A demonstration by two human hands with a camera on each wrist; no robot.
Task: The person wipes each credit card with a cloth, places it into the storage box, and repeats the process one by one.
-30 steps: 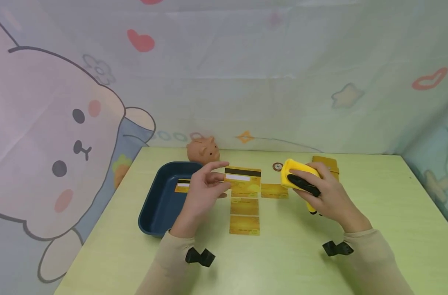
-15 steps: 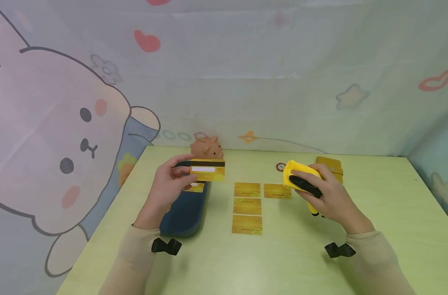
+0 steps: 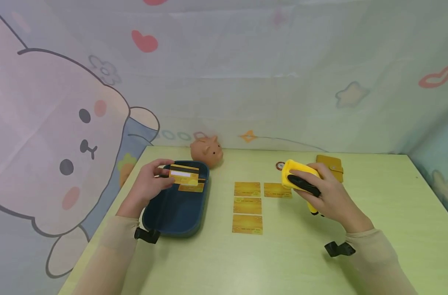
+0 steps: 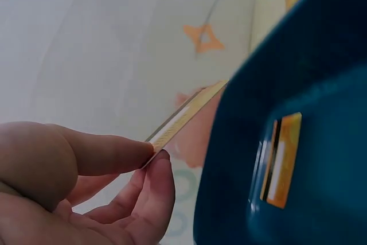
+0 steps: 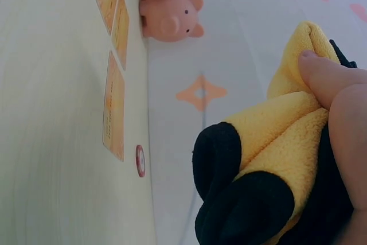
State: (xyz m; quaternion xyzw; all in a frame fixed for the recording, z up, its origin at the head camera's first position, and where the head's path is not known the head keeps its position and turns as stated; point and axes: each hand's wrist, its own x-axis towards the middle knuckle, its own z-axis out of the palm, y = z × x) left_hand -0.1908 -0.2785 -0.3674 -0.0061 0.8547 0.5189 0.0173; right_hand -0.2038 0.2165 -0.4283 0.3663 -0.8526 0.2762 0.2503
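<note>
above the bin (image 3: 176, 213), our left hand (image 3: 150, 182) pinches a card (image 3: 188, 177) endwise, likely sparing its face; right of the bin, our right hand (image 3: 329, 196) grips a plush (image 5: 281, 130).

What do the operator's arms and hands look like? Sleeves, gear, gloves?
Plain beige fabric sleeves run to both wrists; a small, black, angular device sits at each cuff. The left hand and right hand are gloveless. No cables visible.
</note>
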